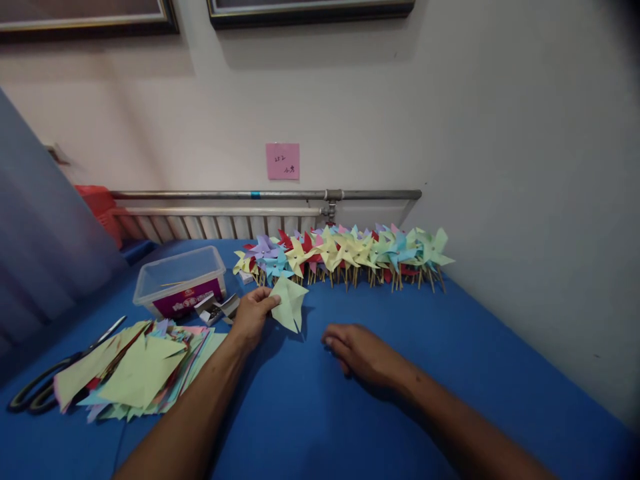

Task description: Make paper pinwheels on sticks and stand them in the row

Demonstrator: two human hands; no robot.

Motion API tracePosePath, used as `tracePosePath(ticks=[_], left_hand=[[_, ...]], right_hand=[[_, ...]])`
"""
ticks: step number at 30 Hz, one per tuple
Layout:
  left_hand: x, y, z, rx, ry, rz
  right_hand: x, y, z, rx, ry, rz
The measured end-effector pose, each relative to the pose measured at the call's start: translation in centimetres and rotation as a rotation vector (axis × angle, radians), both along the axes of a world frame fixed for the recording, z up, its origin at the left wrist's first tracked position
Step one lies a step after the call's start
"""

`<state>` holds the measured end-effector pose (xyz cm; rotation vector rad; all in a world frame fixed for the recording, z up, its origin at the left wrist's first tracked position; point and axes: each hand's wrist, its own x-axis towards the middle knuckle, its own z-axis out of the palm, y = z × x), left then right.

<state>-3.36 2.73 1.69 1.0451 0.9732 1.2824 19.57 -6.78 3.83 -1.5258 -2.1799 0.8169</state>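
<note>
Blue table point(450, 373), bare in front. Row of paper pinwheels point(345, 253) by wall. Stack of cut paper point(140, 367) at left. Left hand point(253, 313) pinching pale green paper piece point(289, 303), lifted just above table. Right hand point(363, 353) loosely curled, empty, resting on table.

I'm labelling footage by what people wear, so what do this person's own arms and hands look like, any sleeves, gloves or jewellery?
Both forearms are bare as far as the picture shows, with no sleeve in sight. The left hand and the right hand wear no gloves. No watch, bracelet or ring is visible on either wrist or hand, and no markings show.
</note>
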Motion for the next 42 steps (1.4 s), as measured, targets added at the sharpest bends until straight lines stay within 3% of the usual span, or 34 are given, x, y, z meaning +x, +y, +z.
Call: tracePosePath(ticks=[2, 4, 8, 11, 13, 14, 17, 19, 22, 25, 26, 29, 32, 33, 35, 36, 39, 42], left_hand=[[0.1, 0.0, -0.1, 0.005, -0.003, -0.005], [0.1, 0.1, -0.2, -0.001, -0.004, 0.003], [0.1, 0.2, 0.0, 0.001, -0.003, 0.022], [0.1, 0.0, 0.0, 0.010, -0.002, 0.018], [0.2, -0.1, 0.0, 0.008, 0.004, 0.017], [0.2, -0.2, 0.0, 0.007, 0.007, 0.019], [0.2, -0.2, -0.1, 0.009, 0.018, 0.020], [0.2, -0.2, -0.2, 0.023, 0.025, 0.013], [0.2, -0.1, -0.3, 0.042, 0.022, 0.007], [0.2, -0.3, -0.3, 0.036, 0.003, 0.001], [0.3, -0.3, -0.3, 0.028, -0.005, -0.004], [0.6, -0.6, -0.3, -0.017, -0.075, -0.059], [1.0, -1.2, 0.0, -0.084, -0.247, -0.182], [1.1, -1.4, 0.0, -0.102, -0.300, -0.216], [1.3, -1.7, 0.1, -0.115, -0.367, -0.252], [1.4, -1.9, 0.1, -0.112, -0.384, -0.257], [1.5, -2.0, 0.0, -0.104, -0.394, -0.244], [1.8, -2.0, -0.3, -0.114, -0.371, -0.233]], right_hand=[[0.2, -0.9, -0.1, 0.106, 0.041, -0.092], [0.6, -2.4, 0.0, 0.150, 0.072, -0.060], [1.4, -4.8, 0.5, -0.058, 0.053, 0.018], [1.6, -4.8, 0.1, 0.093, 0.026, -0.119], [1.3, -5.1, -1.1, 0.143, -0.012, -0.126], [0.9, -5.7, -1.9, 0.124, -0.028, -0.079], [-1.0, -8.6, -4.3, 0.062, 0.034, 0.254], [-2.1, -10.5, -5.2, 0.051, 0.055, 0.309], [-3.0, -11.0, -5.3, 0.072, 0.072, 0.272], [-2.8, -10.4, -4.8, 0.089, 0.106, 0.096], [-2.5, -10.4, -4.6, 0.068, 0.166, 0.035], [-1.8, -10.9, -3.8, -0.107, 0.329, 0.071], [-1.3, -9.1, -2.7, -0.095, 0.366, 0.043], [-1.3, -7.6, -2.3, -0.073, 0.405, -0.026], [-1.7, -4.0, -1.5, -0.099, 0.718, -0.340], [-2.1, -2.1, -1.1, -0.143, 0.901, -0.427], [-3.9, 2.0, -0.7, -0.334, 1.268, -0.269], [-5.4, 3.3, -1.4, -0.286, 1.423, -0.227]])
